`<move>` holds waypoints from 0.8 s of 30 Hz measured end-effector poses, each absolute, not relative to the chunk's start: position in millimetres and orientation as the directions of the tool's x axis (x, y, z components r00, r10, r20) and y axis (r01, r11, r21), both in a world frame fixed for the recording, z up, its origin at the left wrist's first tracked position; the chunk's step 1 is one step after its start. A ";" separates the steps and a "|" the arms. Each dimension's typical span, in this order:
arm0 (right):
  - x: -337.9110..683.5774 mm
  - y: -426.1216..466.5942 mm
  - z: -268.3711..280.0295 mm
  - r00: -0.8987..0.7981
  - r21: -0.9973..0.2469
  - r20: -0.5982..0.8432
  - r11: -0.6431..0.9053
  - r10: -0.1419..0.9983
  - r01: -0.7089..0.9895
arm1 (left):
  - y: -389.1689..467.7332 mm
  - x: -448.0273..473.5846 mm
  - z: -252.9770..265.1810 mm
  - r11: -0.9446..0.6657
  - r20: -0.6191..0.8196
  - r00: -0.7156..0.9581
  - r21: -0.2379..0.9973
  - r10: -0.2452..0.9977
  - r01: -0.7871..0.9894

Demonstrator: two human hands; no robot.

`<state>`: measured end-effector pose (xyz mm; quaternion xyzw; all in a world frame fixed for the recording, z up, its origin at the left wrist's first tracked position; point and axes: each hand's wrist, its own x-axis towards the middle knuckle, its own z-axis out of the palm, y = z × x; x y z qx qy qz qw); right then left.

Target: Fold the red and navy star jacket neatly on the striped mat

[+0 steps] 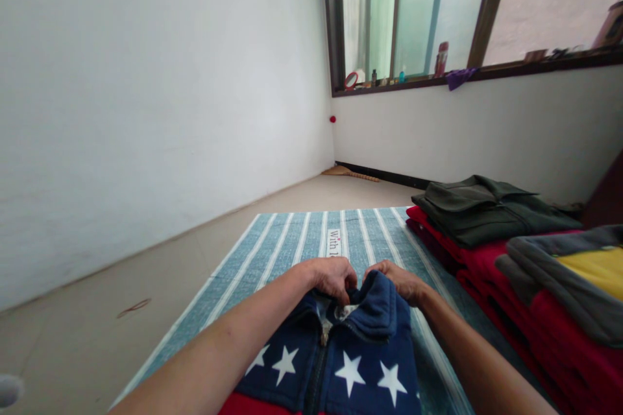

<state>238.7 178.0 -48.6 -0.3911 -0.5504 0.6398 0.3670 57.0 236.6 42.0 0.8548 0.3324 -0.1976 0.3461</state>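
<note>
A navy and red zip jacket (360, 353) with white stars lies in front of me, its collar pointing away and its zip running down the middle. The metal zip pull (325, 335) hangs just below the collar. My left hand (335, 277) is closed on the left side of the collar, fingers curled into the neck opening. At the right side, my right hand (396, 280) grips the back of the raised collar (377, 308); its fingertips are partly hidden behind the cloth.
Beneath the jacket is a blue-green striped mat (287, 240). To the right stand folded clothes: a dark green garment (487, 207), red ones (530, 311) and a grey and yellow one (579, 272). A white wall (170, 91) rises on the left; a thin loop (134, 308) lies on the floor.
</note>
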 end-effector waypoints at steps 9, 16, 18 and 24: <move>238.0 179.1 -35.1 -0.499 -0.996 -0.089 -0.082 0.862 0.037 | 239.9 51.2 40.5 -0.418 -0.561 0.695 0.555 0.450 0.719; 233.0 186.5 -36.4 -0.483 -0.999 -0.031 -0.021 0.875 0.025 | 243.5 47.7 34.1 -0.270 -0.556 0.686 0.649 0.469 0.711; 231.5 186.3 -37.3 -0.463 -1.000 -0.013 -0.014 0.886 0.002 | 244.4 47.3 33.1 -0.252 -0.553 0.683 0.659 0.477 0.709; 229.3 182.8 -39.7 -0.425 -1.000 0.012 0.000 0.905 -0.028 | 245.9 48.3 32.6 -0.293 -0.553 0.708 0.657 0.439 0.695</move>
